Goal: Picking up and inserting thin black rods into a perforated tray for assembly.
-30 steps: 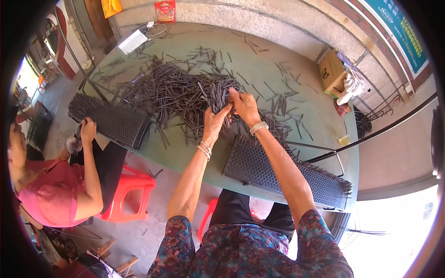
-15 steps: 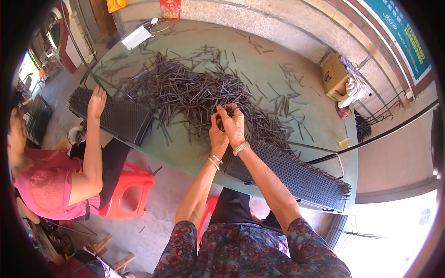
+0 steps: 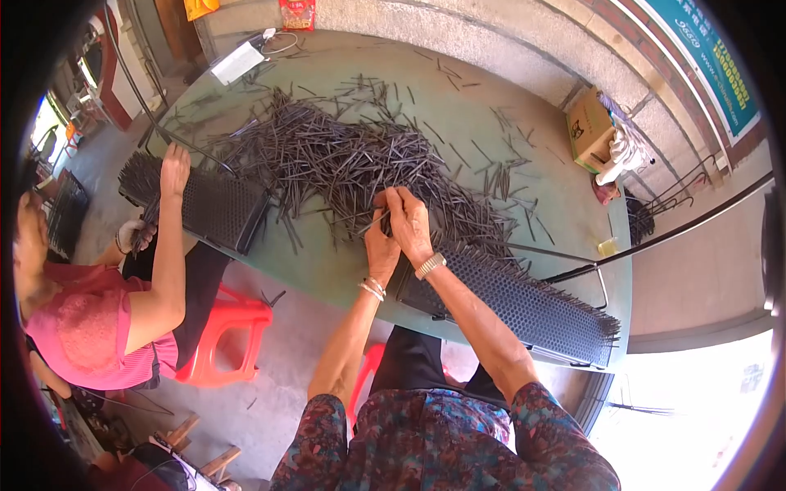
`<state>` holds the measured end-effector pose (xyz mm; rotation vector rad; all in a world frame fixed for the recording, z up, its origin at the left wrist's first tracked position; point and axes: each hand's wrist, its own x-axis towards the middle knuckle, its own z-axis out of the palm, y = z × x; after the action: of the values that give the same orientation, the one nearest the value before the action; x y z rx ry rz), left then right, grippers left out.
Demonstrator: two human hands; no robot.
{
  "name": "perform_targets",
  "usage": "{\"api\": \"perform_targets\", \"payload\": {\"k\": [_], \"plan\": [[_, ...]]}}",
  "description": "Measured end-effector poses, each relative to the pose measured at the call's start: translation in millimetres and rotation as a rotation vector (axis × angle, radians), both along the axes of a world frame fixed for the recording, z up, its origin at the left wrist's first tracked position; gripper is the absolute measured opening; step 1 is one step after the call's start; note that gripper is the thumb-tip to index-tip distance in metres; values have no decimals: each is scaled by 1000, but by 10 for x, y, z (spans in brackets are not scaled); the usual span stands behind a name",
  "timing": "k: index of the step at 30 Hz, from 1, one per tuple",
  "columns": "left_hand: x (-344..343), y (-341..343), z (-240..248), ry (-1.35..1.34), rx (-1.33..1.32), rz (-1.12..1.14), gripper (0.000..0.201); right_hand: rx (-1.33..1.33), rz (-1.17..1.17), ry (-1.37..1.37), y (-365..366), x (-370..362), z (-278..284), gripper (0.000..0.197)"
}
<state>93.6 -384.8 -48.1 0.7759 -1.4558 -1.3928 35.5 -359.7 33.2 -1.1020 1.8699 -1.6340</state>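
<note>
My two hands meet at the near edge of a heap of thin dark sticks (image 3: 344, 155) on a green tabletop (image 3: 565, 209). My left hand (image 3: 381, 245) is closed, and the end of a thin stick shows by its fingers. Just to its right, my right hand (image 3: 409, 222) has its fingers bent inward against the left one; its fingertips are hidden, so whatever they grip cannot be made out. Right of my hands lies a long black perforated tray (image 3: 516, 307) with hexagonal-looking holes. Many dark sticks stand along its far side and right end.
At the left, a co-worker's hand (image 3: 174, 170) is over another perforated tray (image 3: 221, 209); their gloved hand (image 3: 133, 236) holds sticks. A black rod (image 3: 688, 225) crosses at right. A carton (image 3: 588, 131) and a white power strip (image 3: 237, 64) stand far back. A red stool (image 3: 233, 335) stands left.
My hands have shifted slightly down and left, still together, and a stick end now shows by the left fingers. The co-worker's gloved hand has come into clearer view with sticks.
</note>
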Motion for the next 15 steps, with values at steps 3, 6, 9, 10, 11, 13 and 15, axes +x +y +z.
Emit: {"api": "perform_targets", "payload": {"k": [3,6,9,10,11,13,15], "plan": [[4,-63,-97,-143,-30,-42,39,-39,-85,100,-54,-50,96,29],[-127,-41,-56,1,-73,-9,30,-319,-174,72,-223,-269,242,31],[24,-157,-80,-76,192,-117,18,-266,-204,230,-252,-406,522,30],[31,-181,-45,2,233,-132,14,-197,-203,318,-211,-470,575,32],[17,-178,-12,78,264,-123,16,-118,-201,323,-200,-510,553,30],[-34,-112,103,195,316,-153,20,-76,-155,387,-218,-653,243,25],[95,-78,83,170,294,-133,21,71,-19,362,-157,-392,129,6]]}}
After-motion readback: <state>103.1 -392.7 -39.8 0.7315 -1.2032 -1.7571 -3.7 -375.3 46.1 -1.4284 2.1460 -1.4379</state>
